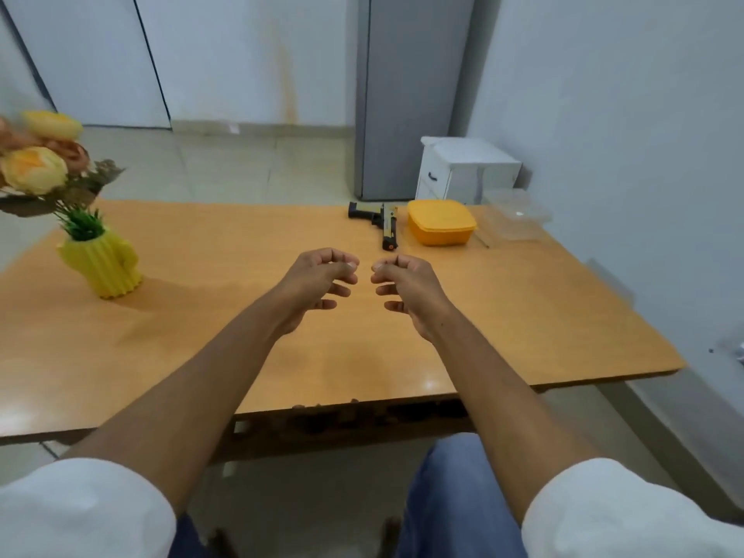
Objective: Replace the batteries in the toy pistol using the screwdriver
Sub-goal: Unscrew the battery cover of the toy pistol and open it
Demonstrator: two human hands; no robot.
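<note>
Both hands are held out above the middle of the bench, apart from each other and touching nothing. The left hand has its fingers loosely curled, palm turned inward; it holds nothing. The right hand mirrors it, fingers loosely curled, also holding nothing. The fingertips of the two hands face each other with a gap between them.

The pistol lies flat near the far edge of the bench, toward the right far corner. Its barrel points toward the near edge, with an orange tip at the muzzle; its grip points left along the far edge. It is black and tan.

Just beside the pistol, on its right, sits a box, orange, lid on. Right of the box a thin dark rod lies on the bench; it could be the screwdriver, but it is too small to tell. Further right, at the far right corner, stands a clear tub.

At the left side of the bench stands a vase, yellow and ribbed, holding flowers in yellow and orange.

White sleeves show at both upper arms. Beyond the bench, a grey fridge and a white cabinet stand on the floor.
</note>
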